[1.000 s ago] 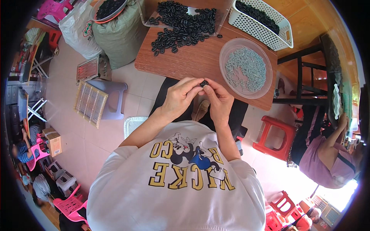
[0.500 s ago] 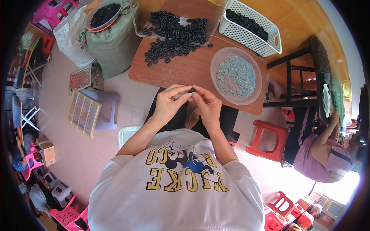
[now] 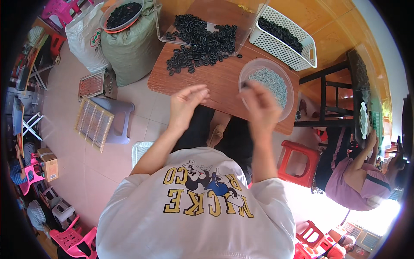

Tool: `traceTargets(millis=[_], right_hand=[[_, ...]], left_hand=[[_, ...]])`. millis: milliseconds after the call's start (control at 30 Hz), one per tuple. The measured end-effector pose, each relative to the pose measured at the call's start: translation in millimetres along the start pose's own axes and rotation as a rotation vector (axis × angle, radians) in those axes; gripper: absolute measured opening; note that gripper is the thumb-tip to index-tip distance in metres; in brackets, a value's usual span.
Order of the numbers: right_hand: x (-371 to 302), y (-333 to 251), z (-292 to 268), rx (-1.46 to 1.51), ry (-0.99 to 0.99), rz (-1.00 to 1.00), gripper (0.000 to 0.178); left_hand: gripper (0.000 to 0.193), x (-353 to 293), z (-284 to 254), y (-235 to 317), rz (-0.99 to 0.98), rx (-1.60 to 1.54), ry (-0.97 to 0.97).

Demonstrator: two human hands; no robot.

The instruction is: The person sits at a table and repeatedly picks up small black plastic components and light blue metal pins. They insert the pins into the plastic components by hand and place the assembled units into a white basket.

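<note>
My right hand (image 3: 261, 105), blurred by motion, pinches a small black plastic piece (image 3: 245, 85) at its fingertips. It hovers over the near left side of a round translucent bowl (image 3: 290, 78) of small silvery screws (image 3: 272, 83). My left hand (image 3: 186, 105) is held apart from it at the table's near edge, fingers stretched toward the right, nothing seen in them. Beyond the hands, a pile of black oval pieces with holes (image 3: 202, 39) lies on the brown wooden table (image 3: 224, 93), partly spilling from a clear bin (image 3: 161, 36).
A white perforated basket (image 3: 308, 56) of black pieces stands at the far right. Two sacks (image 3: 131, 56) are at the left, with a tub of black parts (image 3: 125, 15) on top. A red stool (image 3: 297, 162) and a co-worker in purple (image 3: 353, 183) are to the right.
My hands have parted. The right hand has moved right and away over the bowl's edge with the black piece; the left has shifted slightly left and its fingers have let go.
</note>
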State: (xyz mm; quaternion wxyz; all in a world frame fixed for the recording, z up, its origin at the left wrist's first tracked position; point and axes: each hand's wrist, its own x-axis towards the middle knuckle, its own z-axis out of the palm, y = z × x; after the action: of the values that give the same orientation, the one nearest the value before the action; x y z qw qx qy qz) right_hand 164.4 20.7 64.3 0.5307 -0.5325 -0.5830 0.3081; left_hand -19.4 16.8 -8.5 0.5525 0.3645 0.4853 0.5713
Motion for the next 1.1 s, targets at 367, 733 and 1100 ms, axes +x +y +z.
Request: traceTargets(millis=[367, 733, 1100], right_hand=[[184, -6, -98, -0.564, 0.424, -0.409, 0.031], [9, 53, 66, -0.136, -0.282, 0.015, 0.028], [7, 89, 91, 0.21, -0.218, 0.344, 0.02]], left_hand=[[0.02, 92, -37, -7, 0.582, 1.06, 0.134], [0.015, 70, -21, -9, 0.335, 0.82, 0.002], [0.016, 67, -21, -29, -0.038, 0.063, -0.074]])
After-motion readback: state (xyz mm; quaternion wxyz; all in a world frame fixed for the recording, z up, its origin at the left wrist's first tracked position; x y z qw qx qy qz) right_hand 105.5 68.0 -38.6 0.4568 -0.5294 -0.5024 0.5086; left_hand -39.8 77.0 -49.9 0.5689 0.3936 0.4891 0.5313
